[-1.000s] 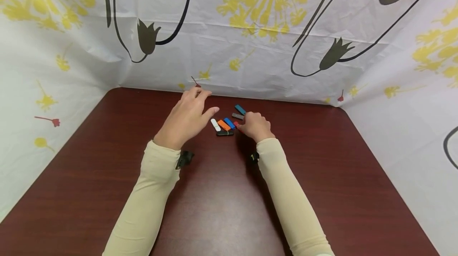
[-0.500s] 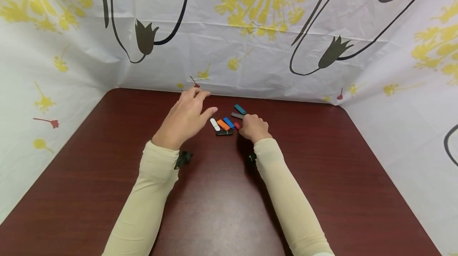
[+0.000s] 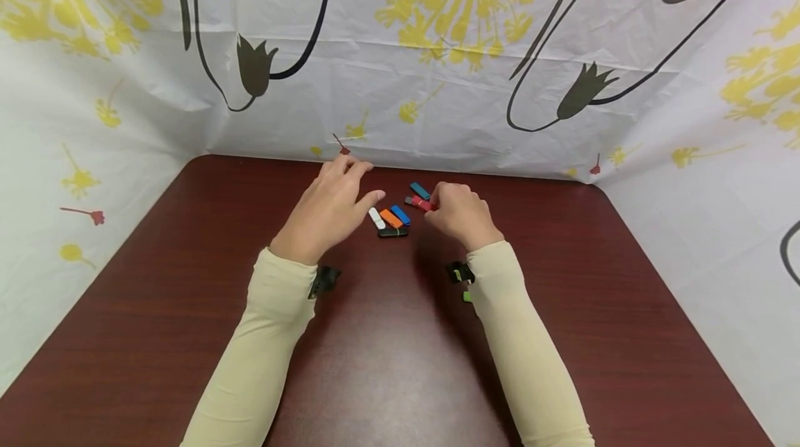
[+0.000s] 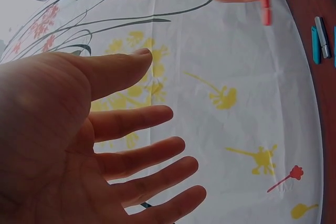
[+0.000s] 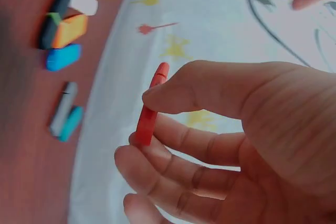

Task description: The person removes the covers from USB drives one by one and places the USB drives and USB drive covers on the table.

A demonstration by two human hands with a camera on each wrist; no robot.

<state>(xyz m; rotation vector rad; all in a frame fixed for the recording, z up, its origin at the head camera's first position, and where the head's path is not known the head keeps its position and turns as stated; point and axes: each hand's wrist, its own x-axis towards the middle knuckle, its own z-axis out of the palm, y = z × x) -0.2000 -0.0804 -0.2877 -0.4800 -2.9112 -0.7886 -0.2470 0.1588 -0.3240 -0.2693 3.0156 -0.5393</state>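
My right hand (image 3: 461, 212) pinches a red USB stick (image 5: 151, 106) between thumb and fingers, raised over the table. In the head view, the red stick overlaps the grey USB stick (image 5: 64, 109), which lies beside a teal USB stick (image 3: 420, 190). My left hand (image 3: 328, 204) hovers left of the sticks with its fingers spread and nothing in it, as the left wrist view (image 4: 131, 140) shows. Between the hands lie a white USB stick (image 3: 376, 218), an orange one (image 3: 391, 218) and a blue one (image 3: 401, 215), side by side. A black stick (image 3: 393, 232) lies crosswise at their near ends.
A small green object (image 3: 467, 296) shows on the table beside the right forearm, partly hidden by the sleeve. The dark red table (image 3: 387, 364) ends at a white patterned cloth (image 3: 350, 100) hung behind and along both sides.
My right hand has lifted the red stick off the table and shifted up and slightly right. The green object has come into view by the right forearm. The left hand hovers nearly unmoved.
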